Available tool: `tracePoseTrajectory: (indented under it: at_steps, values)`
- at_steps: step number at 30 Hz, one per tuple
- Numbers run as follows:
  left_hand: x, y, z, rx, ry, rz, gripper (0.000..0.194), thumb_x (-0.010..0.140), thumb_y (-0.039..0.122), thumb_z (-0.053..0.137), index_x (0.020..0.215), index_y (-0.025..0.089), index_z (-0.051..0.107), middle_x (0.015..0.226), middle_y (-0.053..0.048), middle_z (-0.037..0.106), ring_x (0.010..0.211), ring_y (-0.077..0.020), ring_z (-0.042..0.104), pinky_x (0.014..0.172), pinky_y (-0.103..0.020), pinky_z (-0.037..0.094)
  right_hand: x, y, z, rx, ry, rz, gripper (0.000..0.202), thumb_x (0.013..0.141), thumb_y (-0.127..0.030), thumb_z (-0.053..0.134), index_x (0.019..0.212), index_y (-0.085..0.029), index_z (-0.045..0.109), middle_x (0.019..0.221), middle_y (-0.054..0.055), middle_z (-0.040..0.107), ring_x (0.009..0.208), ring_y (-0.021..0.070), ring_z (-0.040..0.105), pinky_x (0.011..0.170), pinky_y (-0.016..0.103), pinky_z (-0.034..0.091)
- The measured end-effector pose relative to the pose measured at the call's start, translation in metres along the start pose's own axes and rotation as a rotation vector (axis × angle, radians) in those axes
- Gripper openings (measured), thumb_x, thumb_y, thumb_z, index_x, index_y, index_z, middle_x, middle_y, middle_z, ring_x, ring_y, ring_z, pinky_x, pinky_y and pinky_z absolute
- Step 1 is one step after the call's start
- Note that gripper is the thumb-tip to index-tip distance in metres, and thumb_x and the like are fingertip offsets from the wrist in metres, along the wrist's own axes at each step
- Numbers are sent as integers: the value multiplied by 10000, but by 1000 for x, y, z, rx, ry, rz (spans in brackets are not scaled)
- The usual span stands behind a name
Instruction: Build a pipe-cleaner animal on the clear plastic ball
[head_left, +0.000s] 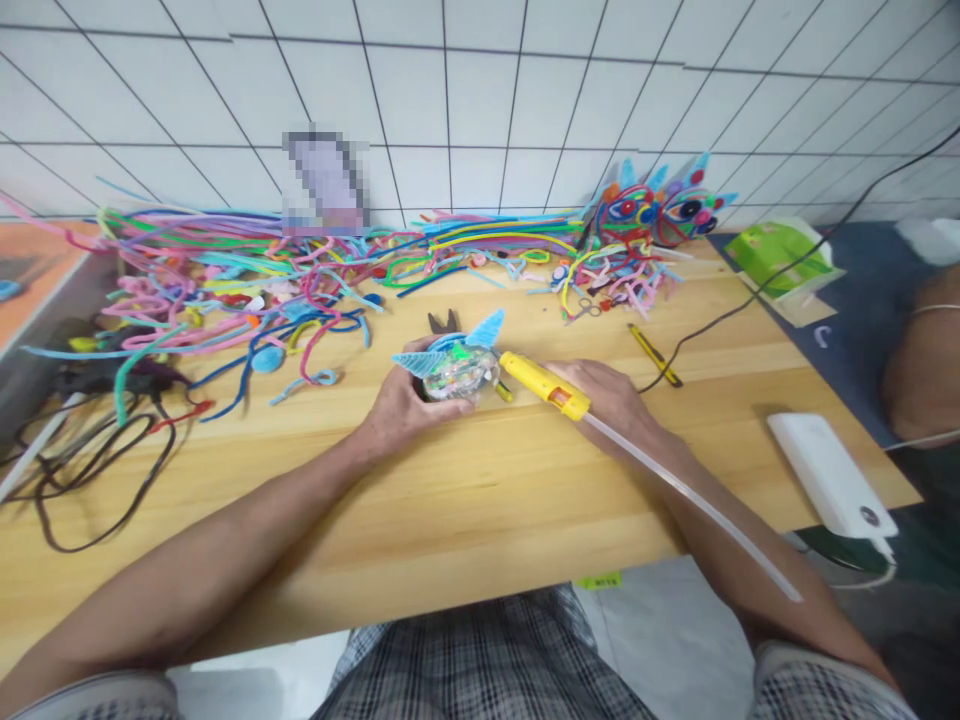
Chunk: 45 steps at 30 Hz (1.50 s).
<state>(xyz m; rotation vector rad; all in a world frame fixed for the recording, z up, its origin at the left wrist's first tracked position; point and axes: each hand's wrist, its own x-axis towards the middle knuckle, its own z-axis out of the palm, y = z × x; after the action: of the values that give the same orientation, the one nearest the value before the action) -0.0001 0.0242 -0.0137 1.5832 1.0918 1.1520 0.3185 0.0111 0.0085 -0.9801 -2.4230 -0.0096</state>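
Note:
My left hand (405,412) is wrapped round a clear, rounded craft piece (457,375) with colourful bits and two blue pipe-cleaner ears, above the wooden table. In my right hand (604,395) is a yellow glue gun (546,385), its tip close to the right side of the craft piece. A long clear glue stick (690,495) sticks out of the gun's back over my right forearm. Dark plier-like jaws (443,322) show just behind the craft piece. Below the gun's tip, part of a small yellow item is visible.
Pipe cleaners (187,300) pile along the wall, with two finished-looking colourful figures (626,210) at the back right. A yellow cutter (654,355), small scissors (585,310) and a white power bank (829,475) lie to the right. Black cables (112,470) coil at left. Another person's arm (926,370) shows at right.

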Motion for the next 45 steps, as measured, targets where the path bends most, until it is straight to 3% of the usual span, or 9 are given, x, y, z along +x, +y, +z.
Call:
tracePoseTrajectory:
  at_steps: [13,16,18,22,24,28,32,38,45]
  values:
    - [0,-7,-1,-26,-28,2,1129,612,706,1014,1525,237,541,1495,-190,672,1356,-382,697,1192,-557,551,7,0,11,49,17,5,421,1049,-122,505,1436,-231,631,1100,89,843,1018,264,817,892,387,647]
    - [-3,-12,-11,-76,-70,8,1244,553,832,970,1563,259,525,1552,-207,639,1452,-406,634,1250,-586,495,7,0,12,57,25,5,422,1050,-140,518,1445,-224,640,1099,93,844,1017,269,813,901,391,645]
    - [-3,-10,-25,-96,-54,59,1158,654,927,841,1577,304,522,1611,-194,607,1512,-396,592,1265,-591,479,7,-1,13,55,39,-1,403,1059,-154,523,1436,-207,656,1099,103,843,1023,272,813,914,392,641]
    - [17,30,-58,116,137,86,677,1000,829,523,1383,292,674,1502,-130,696,1352,-326,702,1151,-502,557,10,-3,13,50,43,-13,371,1084,-194,523,1420,-203,681,1107,114,843,1015,272,810,914,394,637]
    - [38,61,-64,345,114,9,575,998,741,618,1217,225,747,1273,-111,782,1171,-302,733,999,-422,593,11,-4,13,57,41,-21,367,1086,-209,527,1416,-201,687,1110,119,840,1010,273,805,911,398,634]
    - [80,105,-50,616,-158,-59,428,921,616,735,995,198,797,996,-77,804,948,-250,708,807,-346,551,11,-4,12,29,56,-45,350,1083,-202,519,1388,-190,691,1070,118,835,983,269,797,891,388,622]
    - [103,110,-25,716,-408,-117,386,889,573,715,931,198,797,893,-59,794,828,-214,703,716,-310,504,12,-4,14,13,88,-85,351,1071,-180,520,1382,-164,683,1081,129,835,983,277,796,880,394,621]
    - [104,106,-11,799,-491,-112,330,865,521,660,836,198,723,737,8,679,685,-158,581,628,-282,418,12,-4,18,19,59,-28,363,1035,-171,581,1383,-190,683,1112,111,844,1018,265,797,909,390,621]
    - [98,98,-12,841,-450,-5,331,899,529,618,841,210,683,767,-10,689,708,-176,587,652,-307,406,12,-7,19,-5,71,-4,367,1016,-148,557,1353,-193,698,1119,111,846,1006,272,801,907,401,627]
